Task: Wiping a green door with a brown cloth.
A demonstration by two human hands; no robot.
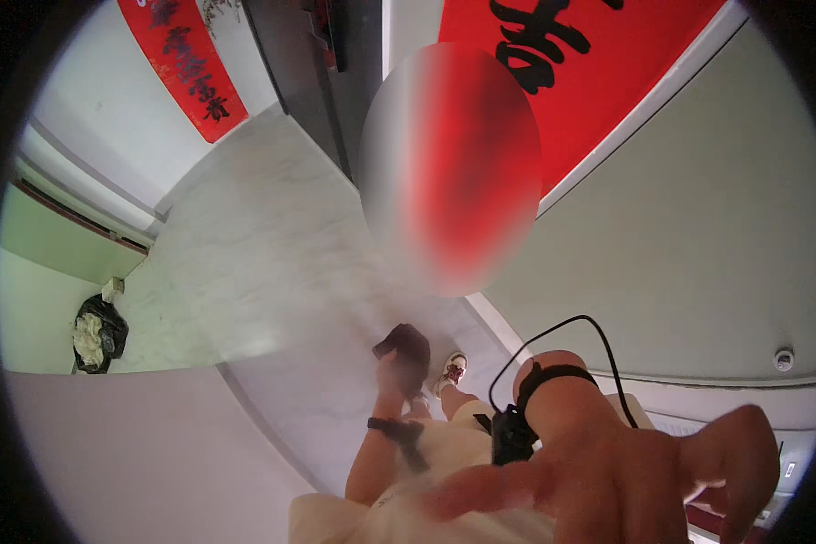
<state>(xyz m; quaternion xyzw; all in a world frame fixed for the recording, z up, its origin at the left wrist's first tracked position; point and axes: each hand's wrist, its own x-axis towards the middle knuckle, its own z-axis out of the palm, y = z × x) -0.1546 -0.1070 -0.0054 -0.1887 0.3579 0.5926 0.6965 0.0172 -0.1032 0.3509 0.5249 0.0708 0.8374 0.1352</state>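
My left hand (396,372) is low beside my body, its fingers around a dark cap-like item (408,347); a black band circles that wrist. Large and close to the camera, my right hand (612,469) is raised at the lower right with outer fingers spread. Its middle fingers run past the bottom edge, so whether they touch anything is hidden. This wrist wears a black strap (559,374) with a small black device (511,435). From the device a thin black cable (588,318) loops up and back behind the hand.
Below me are a pale marbled floor (245,238) and a shoe (455,367). A black bag (112,330) stands at far left by a small block (113,290). A dark door (333,88), red banners with black writing (585,102) and a grey-green wall (680,204) lie ahead. An oval patch is blurred.
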